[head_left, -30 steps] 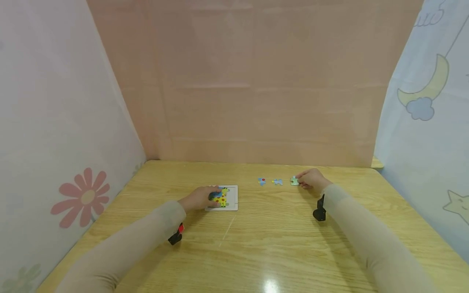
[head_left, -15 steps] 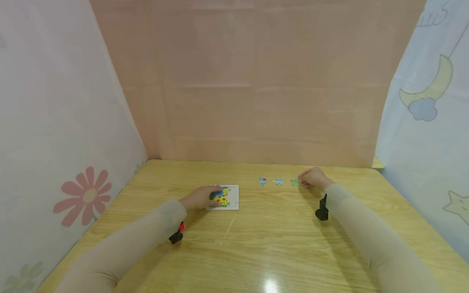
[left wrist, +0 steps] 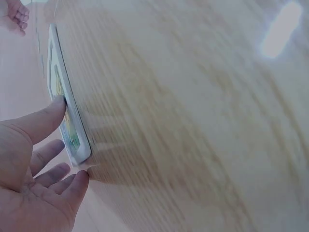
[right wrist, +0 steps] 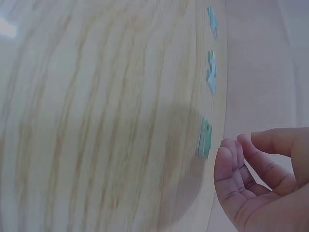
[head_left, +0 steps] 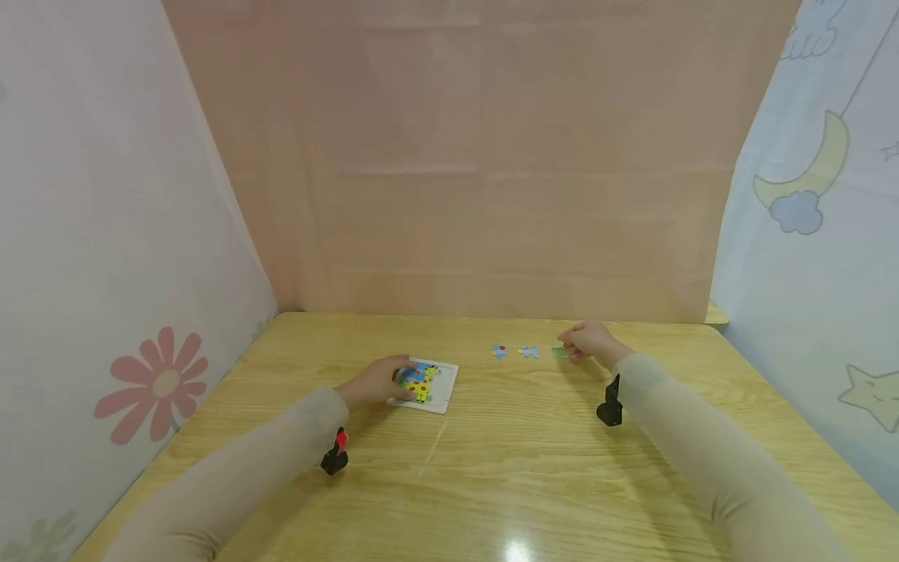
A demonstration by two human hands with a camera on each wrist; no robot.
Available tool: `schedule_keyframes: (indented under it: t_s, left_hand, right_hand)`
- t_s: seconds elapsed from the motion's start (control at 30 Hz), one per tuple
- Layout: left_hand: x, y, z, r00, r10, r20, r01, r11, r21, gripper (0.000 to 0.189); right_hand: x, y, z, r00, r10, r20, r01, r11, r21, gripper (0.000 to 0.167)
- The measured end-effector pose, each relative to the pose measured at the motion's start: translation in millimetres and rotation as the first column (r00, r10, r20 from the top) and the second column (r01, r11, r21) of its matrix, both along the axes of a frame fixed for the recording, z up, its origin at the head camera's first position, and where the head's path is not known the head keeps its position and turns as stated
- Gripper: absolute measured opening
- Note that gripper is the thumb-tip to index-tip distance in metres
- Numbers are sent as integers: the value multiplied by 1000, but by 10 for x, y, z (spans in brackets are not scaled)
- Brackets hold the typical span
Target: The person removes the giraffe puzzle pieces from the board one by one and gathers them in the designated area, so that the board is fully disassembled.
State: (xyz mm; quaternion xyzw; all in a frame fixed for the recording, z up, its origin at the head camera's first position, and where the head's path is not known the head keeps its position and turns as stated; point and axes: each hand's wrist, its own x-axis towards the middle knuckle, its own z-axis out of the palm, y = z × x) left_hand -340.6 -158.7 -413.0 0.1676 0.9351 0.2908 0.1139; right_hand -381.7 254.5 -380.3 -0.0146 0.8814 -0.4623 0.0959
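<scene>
In the head view a white-framed jigsaw board (head_left: 442,390) with a yellow giraffe picture lies left of centre on the table. My left hand (head_left: 374,381) grips its left side; in the left wrist view the thumb (left wrist: 53,113) touches the near rim and the other fingers bend round the end. To the right, my right hand (head_left: 588,340) hovers by a green jigsaw piece (head_left: 559,353). Its thumb and fingertips are close together, with nothing visible between them in the right wrist view. That piece (right wrist: 205,138) lies flat on the table, apart from the fingers.
Left of the green piece lie a blue jigsaw piece with a yellow spot (head_left: 530,352) and a blue one with a red spot (head_left: 499,350), in a row. A peach-coloured sheet (head_left: 485,172) rises behind the wooden table (head_left: 492,468). Printed cloth walls stand at both sides.
The jigsaw board has turned slightly clockwise under my left hand. My right hand has come off the green piece, which it was touching a second ago, and now hovers beside it.
</scene>
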Motion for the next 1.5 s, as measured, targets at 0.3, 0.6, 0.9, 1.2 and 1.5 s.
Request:
schedule_keyframes:
  t_s: [0.3, 0.6, 0.9, 1.2, 1.5]
  left_hand:
    - [46, 20, 62, 994, 79, -74, -81, 997, -19, 56]
    - [9, 102, 80, 991, 108, -78, -113, 991, -70, 66]
    - [3, 194, 131, 982, 179, -57, -183, 979, -93, 65]
    - [-6, 249, 141, 972, 228, -50, -232, 969, -84, 74]
    - [-2, 261, 127, 961, 273, -45, -275, 959, -61, 70]
  right_hand:
    - [-1, -177, 13, 994, 92, -50, -95, 995, -45, 39]
    - [-39, -501, 6, 995, 96, -14, -97, 994, -50, 38]
    - [16, -942, 30, 989, 148, 2, -147, 987, -70, 33]
    - [49, -1377, -13, 980, 199, 27, -196, 976, -91, 30]
    - [125, -1806, -81, 973, 224, 60, -219, 972, -85, 22]
